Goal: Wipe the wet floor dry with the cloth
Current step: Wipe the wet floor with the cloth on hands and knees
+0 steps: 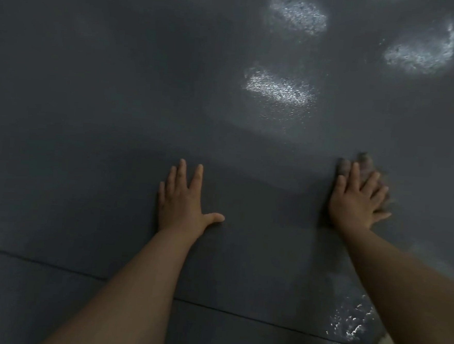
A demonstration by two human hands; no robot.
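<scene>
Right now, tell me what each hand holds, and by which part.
Neither grips anything. The right hand presses flat on top of the cloth; the left hand rests flat on the bare floor.

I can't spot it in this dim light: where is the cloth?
The cloth lies on the dark floor at the right, pressed flat under the right hand, beyond the glinting wet patch.
</scene>
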